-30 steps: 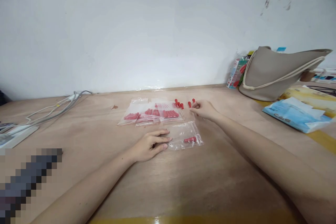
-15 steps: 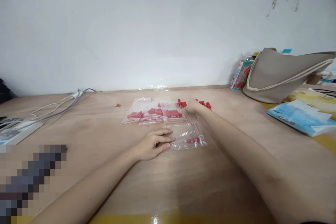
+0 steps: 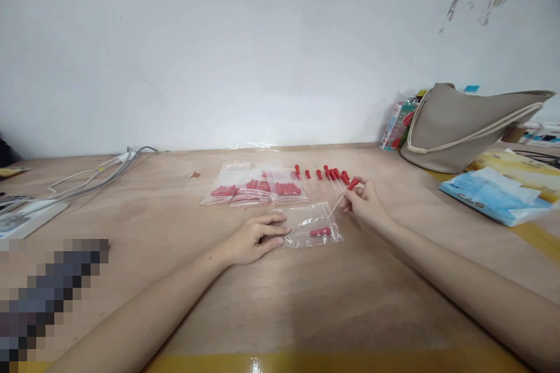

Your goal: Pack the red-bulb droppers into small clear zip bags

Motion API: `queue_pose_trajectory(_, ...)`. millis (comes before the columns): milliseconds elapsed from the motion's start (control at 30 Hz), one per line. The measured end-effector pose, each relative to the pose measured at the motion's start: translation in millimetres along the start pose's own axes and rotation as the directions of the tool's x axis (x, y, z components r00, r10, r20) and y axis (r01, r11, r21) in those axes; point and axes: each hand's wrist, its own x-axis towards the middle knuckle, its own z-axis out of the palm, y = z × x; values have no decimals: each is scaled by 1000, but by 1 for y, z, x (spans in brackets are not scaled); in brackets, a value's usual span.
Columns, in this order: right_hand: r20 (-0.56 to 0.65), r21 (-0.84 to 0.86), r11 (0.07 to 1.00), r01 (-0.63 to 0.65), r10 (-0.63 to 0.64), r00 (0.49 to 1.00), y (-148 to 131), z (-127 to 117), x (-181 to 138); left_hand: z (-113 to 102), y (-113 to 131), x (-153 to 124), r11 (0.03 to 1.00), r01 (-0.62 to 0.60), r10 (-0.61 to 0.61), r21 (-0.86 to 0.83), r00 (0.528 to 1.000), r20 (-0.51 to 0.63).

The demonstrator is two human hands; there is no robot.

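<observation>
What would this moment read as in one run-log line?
left hand: fingertips on clear plastic zip bag | right hand: pinching thin clear pipette with red cap | behind: row of loose red-capped pipettes

Bag stack (image 3: 258,189) behind single bag (image 3: 312,224); loose droppers (image 3: 332,175) right of stack (handbag (image 3: 459,125) farther right).

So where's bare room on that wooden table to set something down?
Bare wood lies between the grey cables and the row of filled clear plastic bags, and in front between the forearms. The middle is crowded: left hand on a clear zip bag, right hand pinching a red-capped dropper, loose droppers behind.
</observation>
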Motion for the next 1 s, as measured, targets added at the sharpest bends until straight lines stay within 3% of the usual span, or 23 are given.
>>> queue_pose_trajectory(100,70,164,983,-77,66,995,5,8,-11,-1,2,-1,1000,13,-13,22,1000,-6)
queue_pose_trajectory(200,199,215,965,-151,108,974,7,7,-19,-1,4,-1,998,49,-48,36,998,-34)
queue_pose_trajectory(267,269,177,972,-153,102,958,7,0,-21,-1,5,-1,997,66,-65,43,997,-42)
queue_pose_trajectory(433,456,-113,986,-120,159,876,8,-13,-16,-1,4,-1,997,65,-63,47,997,-44)
queue_pose_trajectory(567,527,-126,992,-28,91,845,8,-5,-12,-1,3,-1,998,50,-48,43,998,-43)
queue_pose_trajectory(733,528,-100,994,-39,87,845,1,1,-12,-1,3,0,998,37,-35,43,998,-47)
queue_pose_trajectory(900,640,-183,980,-76,177,748,-10,-8,-13,0,2,0,999,25,-24,44,999,-38)
queue_pose_trajectory(1000,522,-304,952,-44,205,828,-12,-9,-4,2,-1,0,999,18,-16,38,999,-37)
